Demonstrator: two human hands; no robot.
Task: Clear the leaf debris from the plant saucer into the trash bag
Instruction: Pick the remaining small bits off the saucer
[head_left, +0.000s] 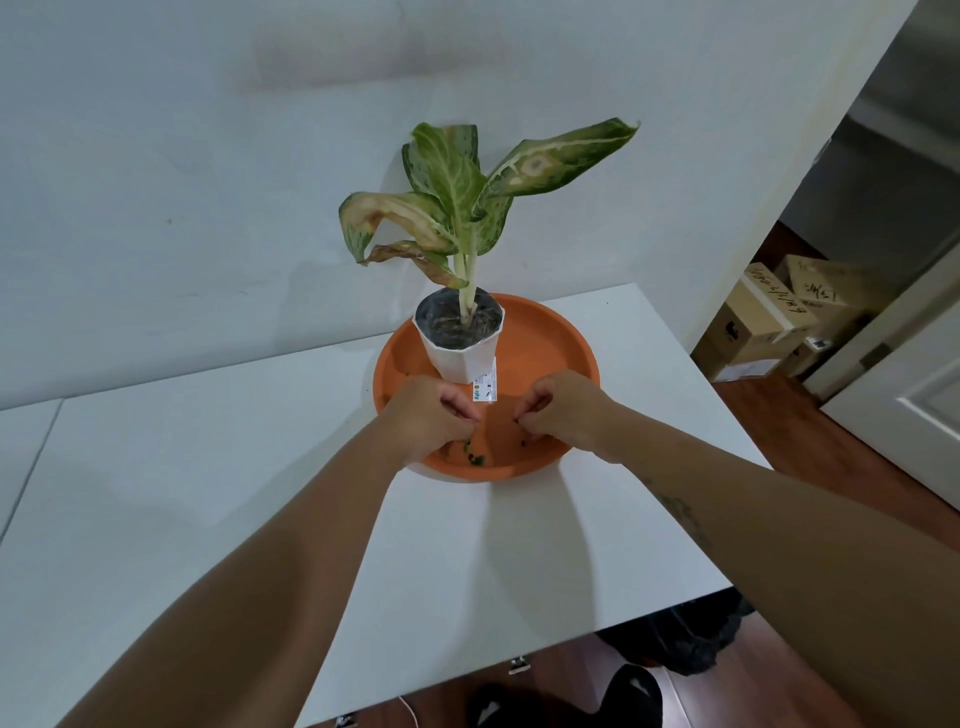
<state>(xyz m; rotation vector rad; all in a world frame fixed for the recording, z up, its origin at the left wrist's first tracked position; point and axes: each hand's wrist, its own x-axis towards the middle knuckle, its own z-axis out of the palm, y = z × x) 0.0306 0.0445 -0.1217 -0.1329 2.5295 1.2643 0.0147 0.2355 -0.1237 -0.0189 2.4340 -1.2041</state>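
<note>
An orange plant saucer (550, 343) sits on the white table (208, 493). A white pot (460, 353) with a leafy plant (457, 197) stands in its far left part. Small green leaf bits (474, 457) lie on the saucer floor near the front rim. My left hand (434, 415) and my right hand (558, 408) both reach into the front of the saucer, fingers pinched together close to the debris. Whether either hand holds a scrap is hidden by the fingers. A black bag (691, 639) lies on the floor below the table's right front edge.
A white wall stands right behind the table. Cardboard boxes (769, 322) are stacked on the wooden floor at the right, beside a white door (914, 395). The table's front edge runs diagonally at bottom right, with a dark shoe (631, 696) under it.
</note>
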